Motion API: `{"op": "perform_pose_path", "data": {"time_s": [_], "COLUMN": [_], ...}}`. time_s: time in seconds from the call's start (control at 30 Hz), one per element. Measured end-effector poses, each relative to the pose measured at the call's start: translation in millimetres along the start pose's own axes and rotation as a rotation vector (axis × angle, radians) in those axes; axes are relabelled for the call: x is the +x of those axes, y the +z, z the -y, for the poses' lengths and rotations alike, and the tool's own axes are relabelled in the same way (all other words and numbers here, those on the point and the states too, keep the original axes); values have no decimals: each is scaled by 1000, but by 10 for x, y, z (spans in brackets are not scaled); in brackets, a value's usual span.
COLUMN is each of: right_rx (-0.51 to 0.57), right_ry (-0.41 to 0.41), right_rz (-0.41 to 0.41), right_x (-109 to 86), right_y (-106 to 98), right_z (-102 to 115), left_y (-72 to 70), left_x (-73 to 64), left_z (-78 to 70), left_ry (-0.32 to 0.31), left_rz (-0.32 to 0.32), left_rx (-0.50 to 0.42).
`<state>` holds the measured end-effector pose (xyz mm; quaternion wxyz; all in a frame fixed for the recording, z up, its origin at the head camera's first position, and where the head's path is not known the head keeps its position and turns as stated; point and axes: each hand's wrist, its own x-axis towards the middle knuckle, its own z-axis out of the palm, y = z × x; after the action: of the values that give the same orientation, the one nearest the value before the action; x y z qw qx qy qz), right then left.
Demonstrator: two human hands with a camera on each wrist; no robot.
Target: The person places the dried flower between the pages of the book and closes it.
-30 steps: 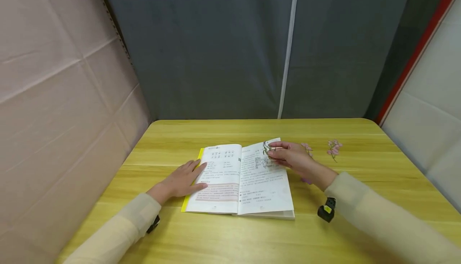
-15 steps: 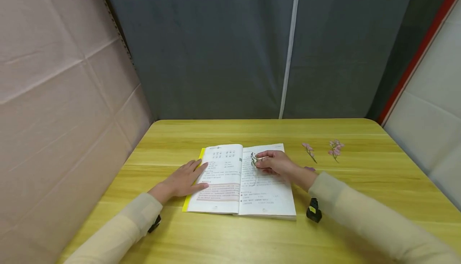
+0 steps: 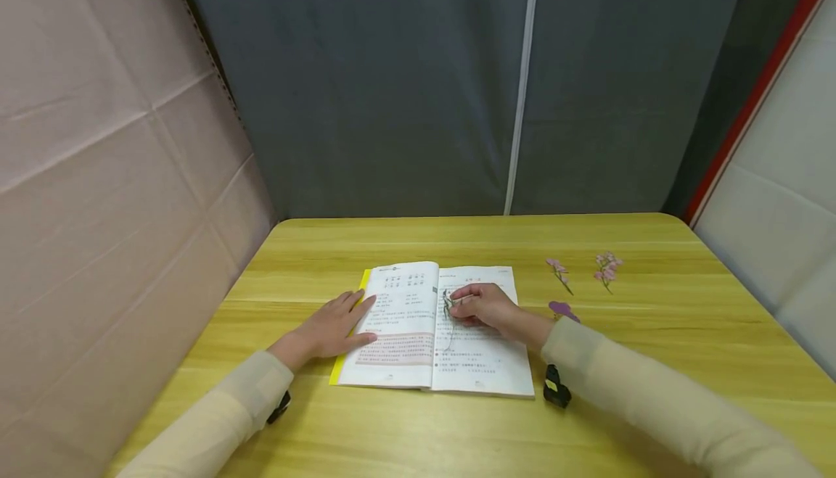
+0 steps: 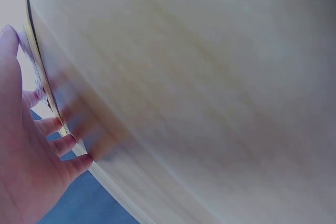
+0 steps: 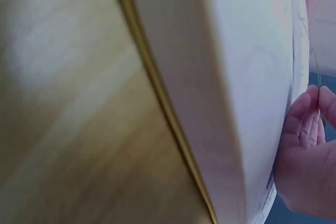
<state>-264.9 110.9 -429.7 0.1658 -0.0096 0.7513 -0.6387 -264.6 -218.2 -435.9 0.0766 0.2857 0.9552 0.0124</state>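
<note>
An open book [image 3: 482, 375] with printed pages and a yellow cover edge lies on the table. Flat on the outer edge of its left page rests my left hand [image 3: 332, 327], fingers spread; the left wrist view shows the fingertips [image 4: 83, 161] at the book's edge. Over the right page, close to the spine, my right hand [image 3: 486, 308] pinches a thin green sprig [image 3: 448, 305] between thumb and fingers. Its fine stem [image 5: 317, 64] shows above the fingertips in the right wrist view. Part of the sprig is hidden behind the fingers.
On the table [image 3: 418, 434], right of the book, lie two small pink flower sprigs, one nearer [image 3: 558, 273] and one farther right [image 3: 608, 269]. A purple flower [image 3: 563, 310] lies by the right sleeve, partly covered. A dark curtain [image 3: 392, 101] hangs behind the table.
My right hand has moved left and nearer with the sprig, from the right page's upper corner to beside the spine. The right page now lies flatter. My left hand has stayed put.
</note>
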Motion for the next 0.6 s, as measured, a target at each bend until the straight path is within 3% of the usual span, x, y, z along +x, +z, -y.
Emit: {"op": "perform_pose_path", "data": {"time_s": [0.23,0.6], "right_rx": [-33,-109], "right_ry": [5,-42], "right_rz": [-43,-6], "right_x": [38,28], "right_y": [68,88], "right_z": [-31,-8], "left_y": [0,0], "left_x": [-1,6], "left_z": [3,13], "left_ry": [6,14], "left_rz": [1,-7], "left_rx": [-9,-3]}}
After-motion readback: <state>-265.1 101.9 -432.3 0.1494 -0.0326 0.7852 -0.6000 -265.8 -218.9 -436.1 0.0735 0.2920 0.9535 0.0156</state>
